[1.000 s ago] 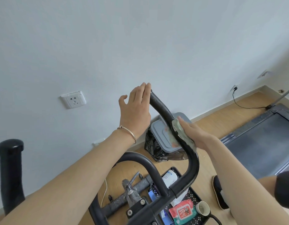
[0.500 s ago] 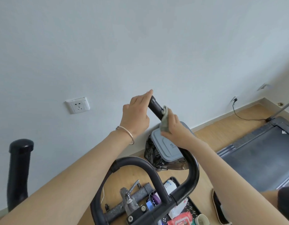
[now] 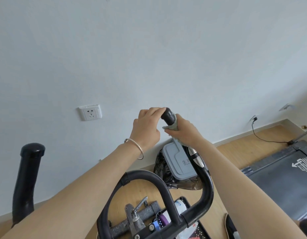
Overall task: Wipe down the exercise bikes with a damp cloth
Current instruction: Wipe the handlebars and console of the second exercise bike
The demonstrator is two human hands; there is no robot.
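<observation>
So the right hand (image 3: 185,132) is clenched round the cloth (image 3: 173,126), which is wrapped on the bike's bar (image 3: 208,185) just below its top end. The left hand (image 3: 146,129) sits right beside it, fingers curled over the bar's end cap, holding the tip. A tail of cloth hangs down under the right hand. Bangle (image 3: 138,149) on the left wrist. Behind the bar a grey-lidded bin (image 3: 176,163) stands by the wall, with a socket (image 3: 90,112) up left and a treadmill (image 3: 283,180) off to the right.
</observation>
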